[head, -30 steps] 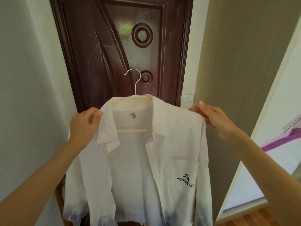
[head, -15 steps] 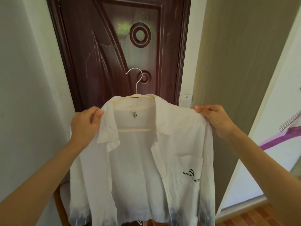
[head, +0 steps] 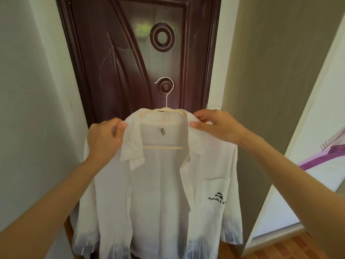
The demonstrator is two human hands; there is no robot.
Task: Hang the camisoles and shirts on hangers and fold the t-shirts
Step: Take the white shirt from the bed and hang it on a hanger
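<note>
A white shirt (head: 160, 193) with a bluish hem and a black MOUNTAIN logo on its chest pocket hangs open on a cream hanger (head: 162, 147). The hanger's white hook (head: 168, 90) stands free in front of the door, caught on nothing. My left hand (head: 104, 139) grips the shirt's left shoulder beside the collar. My right hand (head: 214, 126) pinches the right side of the collar, thumb in front and fingers on top. I hold the shirt up in the air at chest height.
A dark brown carved door (head: 138, 58) is straight ahead, shut. A pale wall (head: 28, 90) stands close on the left. An olive panel (head: 276, 71) rises on the right, with a white and purple surface (head: 321, 156) beyond it. Wooden floor (head: 291, 247) shows at the lower right.
My right hand has moved inward from the shirt's right shoulder to the collar. The shirt and hanger have shifted slightly right. My left hand keeps its grip.
</note>
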